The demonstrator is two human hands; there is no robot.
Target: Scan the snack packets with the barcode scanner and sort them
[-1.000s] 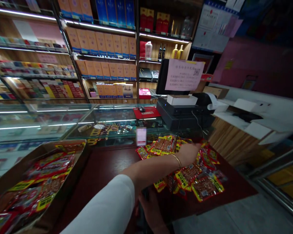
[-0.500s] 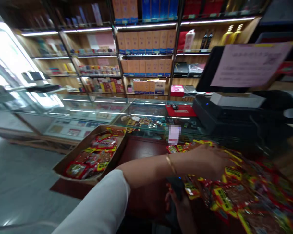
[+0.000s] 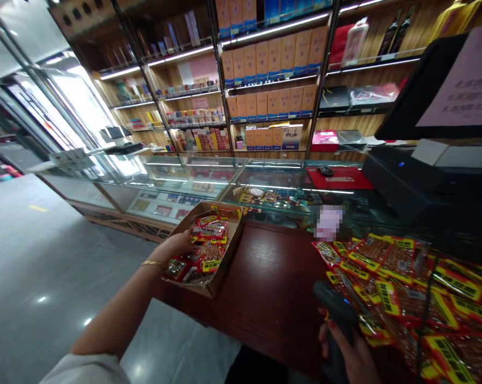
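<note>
At the left end of a dark red, glossy wooden tabletop (image 3: 268, 277) sits an open, shallow brown cardboard box (image 3: 229, 261), its near end by the tabletop's near-left corner. Inside lie flat, shiny plastic packets in red and yellow (image 3: 212, 253), overlapping one another. The left hand (image 3: 179, 245), with a thin gold-coloured bangle (image 3: 154, 263) at the wrist, reaches over the box's left side to the packets; its fingertips are partly hidden, so whether they grip one cannot be told. The right hand (image 3: 356, 352) has its fingers wrapped around the handle of a black handheld scanner (image 3: 339, 309) with a small blue light, held over the tabletop toward its near edge, the head pointing away and to the left. Just beside the scanner, a loose heap of similar red-and-yellow clear-fronted packets (image 3: 409, 288) covers the tabletop's right end, back to the far edge. A small pale pink card (image 3: 329, 222), blurred out, stands at that far edge, near the heap. Beyond the edge, a glass-topped display case (image 3: 275, 170) carries a flat red mat (image 3: 340, 180) with a black computer mouse (image 3: 325, 170) on it.
</note>
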